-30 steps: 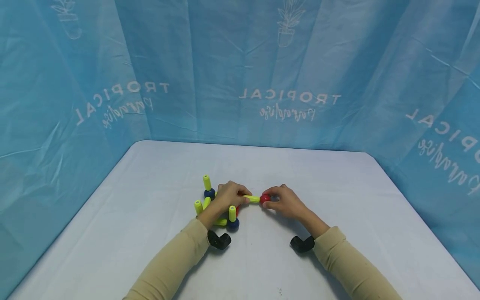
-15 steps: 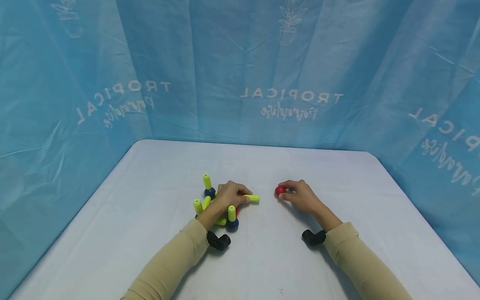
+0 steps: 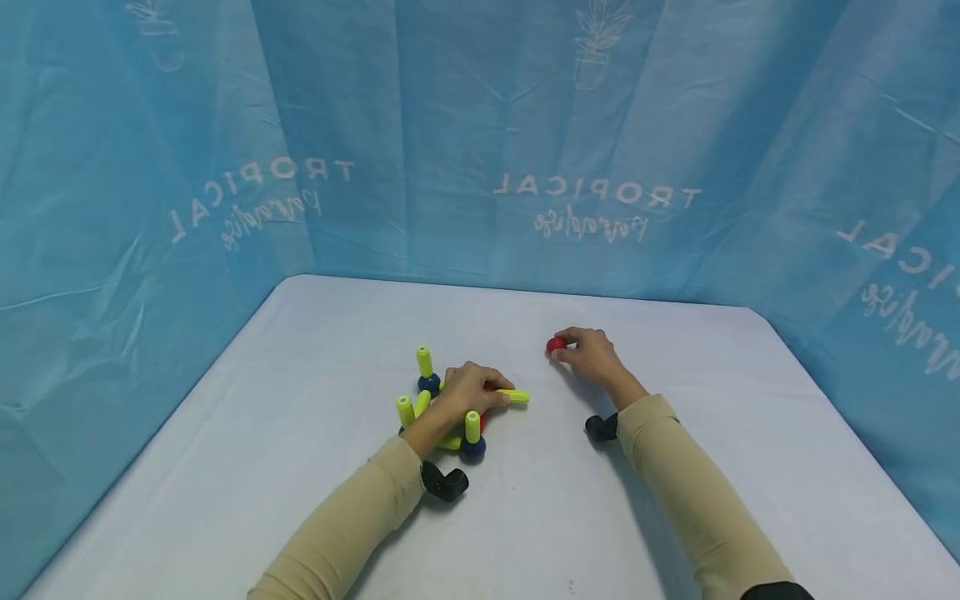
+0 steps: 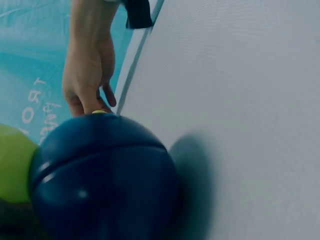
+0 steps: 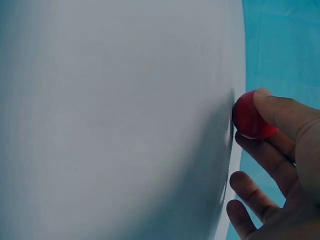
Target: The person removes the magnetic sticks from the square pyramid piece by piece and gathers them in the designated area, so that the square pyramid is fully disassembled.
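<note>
Left hand (image 3: pixel 472 388) pinches rod (image 3: pixel 519 397) | right hand (image 3: pixel 590 357) pinches red ball (image 3: pixel 556 345), beyond rod to the right, apart | blue ball (image 3: pixel 472 451) on near side of rod | risk: slack pinch could let red ball roll away

Makeshift recording booth is being used, by the looks of it. White table (image 3: pixel 517 525) is being enclosed at left, back and right by blue curtain (image 3: pixel 450 125); its lettering (image 3: pixel 598 189), "TROPICAL Paradise", is being seen mirrored. Two black wrist cameras (image 3: pixel 446 484) are being worn. Actual room is being hidden by the curtain: home, lab, office, can't tell.
</note>
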A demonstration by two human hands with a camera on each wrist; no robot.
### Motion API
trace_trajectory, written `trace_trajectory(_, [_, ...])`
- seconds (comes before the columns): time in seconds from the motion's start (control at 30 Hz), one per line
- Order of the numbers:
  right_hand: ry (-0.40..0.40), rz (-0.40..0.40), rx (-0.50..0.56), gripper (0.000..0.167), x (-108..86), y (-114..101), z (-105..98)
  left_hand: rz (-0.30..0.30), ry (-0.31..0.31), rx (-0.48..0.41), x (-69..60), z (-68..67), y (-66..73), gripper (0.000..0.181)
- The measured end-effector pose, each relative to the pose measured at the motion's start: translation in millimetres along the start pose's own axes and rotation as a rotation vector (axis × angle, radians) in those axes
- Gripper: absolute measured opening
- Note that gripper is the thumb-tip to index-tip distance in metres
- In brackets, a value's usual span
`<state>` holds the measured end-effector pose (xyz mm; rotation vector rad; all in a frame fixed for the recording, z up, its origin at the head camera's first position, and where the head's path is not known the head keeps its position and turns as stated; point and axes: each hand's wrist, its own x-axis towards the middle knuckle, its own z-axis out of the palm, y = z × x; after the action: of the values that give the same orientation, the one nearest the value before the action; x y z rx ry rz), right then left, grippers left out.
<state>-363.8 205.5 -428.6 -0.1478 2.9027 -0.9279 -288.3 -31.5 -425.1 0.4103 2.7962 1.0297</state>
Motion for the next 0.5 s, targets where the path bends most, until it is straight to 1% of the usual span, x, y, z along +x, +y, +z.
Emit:
trace_trajectory(0.13, [0.005, 0.033, 0.006, 0.044, 7.1, -2.5, -0.4, 0.0, -0.003, -0.003, 0.0, 1.3, 0.3, 0.018])
trace_trajectory(0.27, [-0.007, 0.055, 0.015, 0.046, 9.4, -3.4, -1.3, 0.008, -0.008, -0.001, -0.6, 0.6, 1.3, 0.019])
trace_trajectory(0.4, [-0.025, 0.055, 0.023, 0.053, 8.1, -1.8, -4.2, 0.009, -0.007, -0.003, -0.7, 0.0, 1.3, 0.019])
trace_trajectory(0.5, [-0.023, 0.038, 0.038, 0.056, 3.7, -0.6, -7.9, 0.005, -0.005, 0.001, -0.2, -0.7, 0.4, 0.018])
